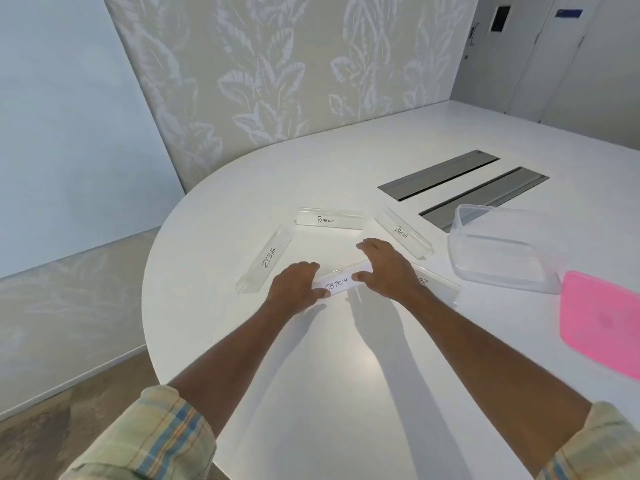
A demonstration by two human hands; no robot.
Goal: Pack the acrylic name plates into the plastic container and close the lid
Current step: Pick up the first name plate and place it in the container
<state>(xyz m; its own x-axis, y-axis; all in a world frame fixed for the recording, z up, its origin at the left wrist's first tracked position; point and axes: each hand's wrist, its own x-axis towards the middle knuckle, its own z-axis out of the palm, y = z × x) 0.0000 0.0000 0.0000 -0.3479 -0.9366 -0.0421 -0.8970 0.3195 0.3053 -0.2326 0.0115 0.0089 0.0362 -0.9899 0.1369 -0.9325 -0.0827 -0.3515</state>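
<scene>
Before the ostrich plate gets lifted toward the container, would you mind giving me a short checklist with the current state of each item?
1. Left hand on the left end of the ostrich plate: ok.
2. Right hand on its right end: ok.
3. Plate clear of the table: cannot tell.
4. Container open and holding nothing: ok.
5. Pink lid off and set aside, nearer than the container: ok.
6. Path to the container free: not ok, a partly hidden plate lies under the right wrist.

A white rounded table (346, 393) stands by a leaf-patterned wall (277, 64) above brownish floor (69, 403).
</scene>
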